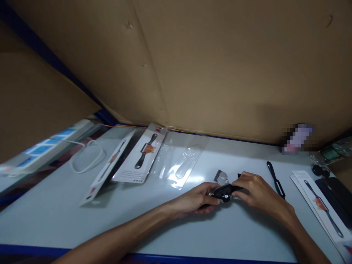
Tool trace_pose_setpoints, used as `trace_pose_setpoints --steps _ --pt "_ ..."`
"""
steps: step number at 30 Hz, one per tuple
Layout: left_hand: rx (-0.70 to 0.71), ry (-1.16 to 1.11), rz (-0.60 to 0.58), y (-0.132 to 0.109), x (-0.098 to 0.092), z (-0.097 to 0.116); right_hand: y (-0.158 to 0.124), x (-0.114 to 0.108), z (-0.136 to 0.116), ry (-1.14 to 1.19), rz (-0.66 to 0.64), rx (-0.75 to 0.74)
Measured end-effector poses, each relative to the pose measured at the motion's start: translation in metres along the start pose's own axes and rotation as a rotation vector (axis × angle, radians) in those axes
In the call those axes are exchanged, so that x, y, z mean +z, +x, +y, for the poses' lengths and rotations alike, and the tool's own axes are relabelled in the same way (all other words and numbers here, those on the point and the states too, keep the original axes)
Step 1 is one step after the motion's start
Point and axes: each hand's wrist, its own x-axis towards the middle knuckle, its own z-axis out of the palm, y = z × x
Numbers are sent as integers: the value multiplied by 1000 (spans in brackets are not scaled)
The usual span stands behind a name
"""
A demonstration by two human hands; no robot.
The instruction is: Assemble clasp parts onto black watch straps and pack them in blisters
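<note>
Clasping black metal-looking bar-shaped tool [227,189] in curled left hand [202,198] and right hand [252,189] | could jostle flat silver metal plate [220,177] by slipping

On my screen the left hand [202,198] and the right hand [250,187] partly cover the tool [223,191]. One object [298,138] at the back is blurred. One card [143,154] has print too small for me. The right edge cuts the case [336,198].

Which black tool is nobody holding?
The loose black tool on the table, beside the right hand; the other tool is held by that and the left hand.
</note>
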Motion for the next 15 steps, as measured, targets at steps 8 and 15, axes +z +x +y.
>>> trace_pose_setpoints --steps 8,15 --pt "1 24 12 1 0 0 1 15 -7 -209 44 48" --pt "44 62 -30 -1 1 6 4 26 -2 -247 155 -58"
